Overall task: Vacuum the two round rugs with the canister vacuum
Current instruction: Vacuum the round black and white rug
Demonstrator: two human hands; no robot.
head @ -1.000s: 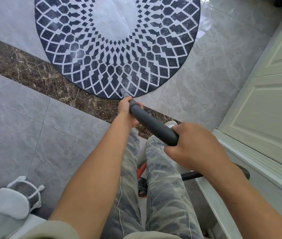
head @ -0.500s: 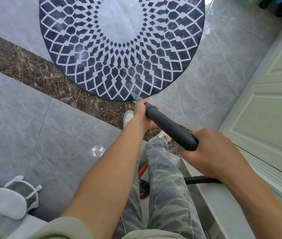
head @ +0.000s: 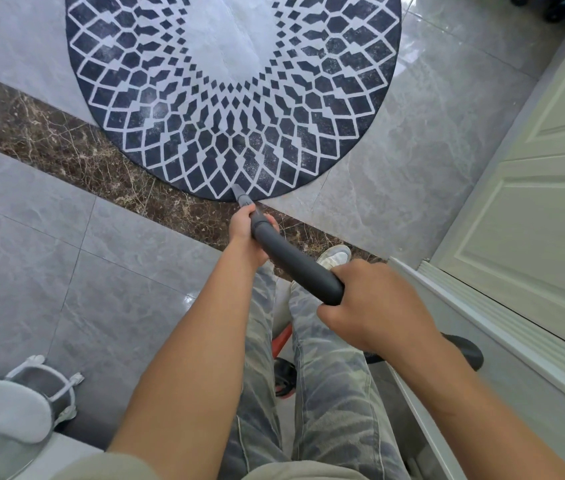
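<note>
Round rug lies flat on the tiled floor. Both hands wrap tight round the grey vacuum wand: the left hand just beside the rug's near edge, the right hand farther back. The nozzle tip sits on that edge. Best to push slowly toward the rug's middle, pressing lightly so it does not bunch.

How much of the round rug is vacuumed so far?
Nothing looks finished yet: pale specks dot the round rug. In hand: the left hand and right hand grip the vacuum wand, its tip at the rug's near edge. Left: most of this rug, plus another one, not in view.
</note>
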